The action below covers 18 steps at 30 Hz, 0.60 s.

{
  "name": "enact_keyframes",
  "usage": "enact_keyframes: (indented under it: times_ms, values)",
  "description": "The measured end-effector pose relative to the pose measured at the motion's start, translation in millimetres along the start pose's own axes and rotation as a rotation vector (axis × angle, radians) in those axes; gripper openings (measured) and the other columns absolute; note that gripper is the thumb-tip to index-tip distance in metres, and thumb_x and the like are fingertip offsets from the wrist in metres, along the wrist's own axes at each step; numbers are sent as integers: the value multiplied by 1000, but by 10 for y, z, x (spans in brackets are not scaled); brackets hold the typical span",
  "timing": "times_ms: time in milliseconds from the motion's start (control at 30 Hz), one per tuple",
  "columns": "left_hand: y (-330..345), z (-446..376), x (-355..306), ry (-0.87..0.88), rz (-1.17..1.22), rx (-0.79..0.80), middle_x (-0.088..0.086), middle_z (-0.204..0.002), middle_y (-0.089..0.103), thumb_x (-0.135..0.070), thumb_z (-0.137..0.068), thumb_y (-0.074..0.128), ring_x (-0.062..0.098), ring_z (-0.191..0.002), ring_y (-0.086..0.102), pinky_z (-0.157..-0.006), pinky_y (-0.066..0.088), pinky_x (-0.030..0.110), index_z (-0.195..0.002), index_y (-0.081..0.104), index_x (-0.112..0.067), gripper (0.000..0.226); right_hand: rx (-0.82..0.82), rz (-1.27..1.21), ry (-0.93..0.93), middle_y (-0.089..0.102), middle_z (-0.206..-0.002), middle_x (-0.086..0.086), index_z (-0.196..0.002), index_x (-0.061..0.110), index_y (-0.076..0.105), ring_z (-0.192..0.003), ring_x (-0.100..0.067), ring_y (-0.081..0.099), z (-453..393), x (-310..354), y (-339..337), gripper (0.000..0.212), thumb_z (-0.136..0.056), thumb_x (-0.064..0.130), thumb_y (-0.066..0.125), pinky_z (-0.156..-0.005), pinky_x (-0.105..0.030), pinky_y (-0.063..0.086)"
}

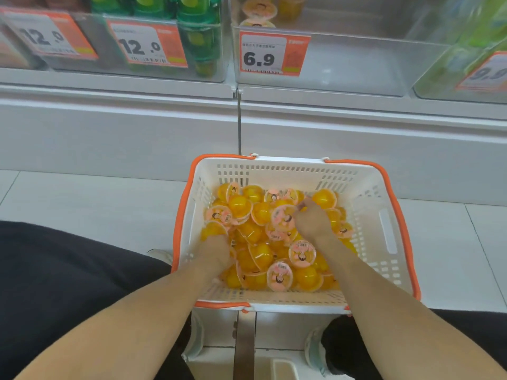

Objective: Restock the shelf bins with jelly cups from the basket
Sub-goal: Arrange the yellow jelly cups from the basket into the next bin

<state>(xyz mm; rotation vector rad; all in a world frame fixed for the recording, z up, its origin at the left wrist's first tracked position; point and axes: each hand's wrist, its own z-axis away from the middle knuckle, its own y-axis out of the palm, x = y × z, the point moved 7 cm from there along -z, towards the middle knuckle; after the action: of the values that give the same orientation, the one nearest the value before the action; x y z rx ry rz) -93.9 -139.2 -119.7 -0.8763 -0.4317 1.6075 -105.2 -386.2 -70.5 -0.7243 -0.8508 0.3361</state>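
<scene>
A white basket with orange handles sits on the pale tiled floor, right in front of the shelf. It is full of small jelly cups, yellow inside with pink lids, all piled up and touching each other. Both hands are down in the pile. The left hand is at the left side of the basket, with its fingers dug in among the cups, so I cannot tell if they hold one. The right hand is near the middle, and its fingers are curled and pinch a cup with a pink lid. Up on the shelf is a clear bin with a tag that says 6.9. A few of the same cups sit at the back of that bin. The bin to the left holds green bottles.
</scene>
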Motion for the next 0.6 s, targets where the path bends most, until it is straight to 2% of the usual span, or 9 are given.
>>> enact_keyframes:
  times_ms: [67, 100, 200, 267, 333, 400, 467, 533, 600]
  values:
    - [-137, 7, 2, -21, -24, 96, 6, -110, 65, -28, -85, 71, 23, -101, 64, -81, 56, 32, -105, 62, -15, 26, -3, -106, -22, 63, -87, -8, -105, 17, 53, -62, -21, 53, -30, 60, -121, 7, -99, 17, 48, -54, -28, 39]
    - [-192, 18, 8, -52, 99, 189, 5, -110, 64, -27, -84, 74, 23, -102, 64, -80, 58, 33, -109, 63, -14, 30, 12, -152, -43, 60, -82, -6, -104, 17, 54, -58, -18, 50, -39, 115, -180, 6, -100, 16, 49, -51, -28, 37]
    - [-330, 235, -219, -89, 816, 594, 10, -135, 58, -14, -87, 76, 32, -118, 62, -88, 59, 45, -126, 59, -15, 42, 96, -301, -110, 55, -77, -3, -105, 17, 58, -56, -15, 46, -21, 327, -332, 7, -102, 16, 52, -50, -27, 40]
    - [-496, 372, -430, 23, 1132, 739, 15, -141, 56, -10, -91, 69, 40, -122, 60, -95, 56, 48, -131, 56, -14, 42, 184, -393, -165, 56, -80, -6, -110, 16, 60, -63, -20, 50, 32, 505, -394, 11, -102, 16, 52, -53, -28, 45]
    - [-657, 490, -619, 138, 1399, 819, 22, -135, 59, -10, -88, 60, 47, -119, 58, -99, 53, 50, -119, 60, -9, 31, 260, -511, -215, 61, -92, -13, -112, 16, 62, -74, -25, 56, 96, 681, -450, 14, -103, 16, 51, -57, -29, 50]
    - [-786, 560, -762, 198, 1537, 823, 28, -126, 59, -22, -83, 46, 48, -105, 61, -89, 54, 48, -111, 59, -7, 35, 321, -634, -252, 64, -103, -15, -110, 17, 63, -84, -26, 62, 170, 839, -519, 15, -104, 17, 50, -61, -31, 54]
    - [-860, 574, -852, 200, 1529, 774, 29, -127, 58, -39, -85, 41, 44, -93, 61, -74, 51, 42, -116, 57, -5, 48, 371, -715, -260, 65, -106, -13, -112, 16, 62, -87, -26, 65, 231, 948, -570, 16, -104, 18, 49, -64, -35, 57]
    - [-932, 569, -939, 199, 1411, 691, 27, -122, 62, -60, -90, 42, 39, -82, 61, -61, 46, 35, -112, 63, -3, 64, 392, -719, -271, 64, -105, -13, -117, 14, 62, -85, -27, 64, 267, 1021, -614, 19, -104, 20, 49, -62, -34, 57]
    - [-1031, 539, -1016, 239, 1191, 534, 25, -113, 66, -76, -88, 40, 37, -78, 61, -59, 46, 35, -108, 70, -2, 82, 364, -657, -321, 64, -103, -15, -114, 16, 64, -83, -27, 61, 293, 1088, -690, 19, -104, 22, 49, -62, -36, 57]
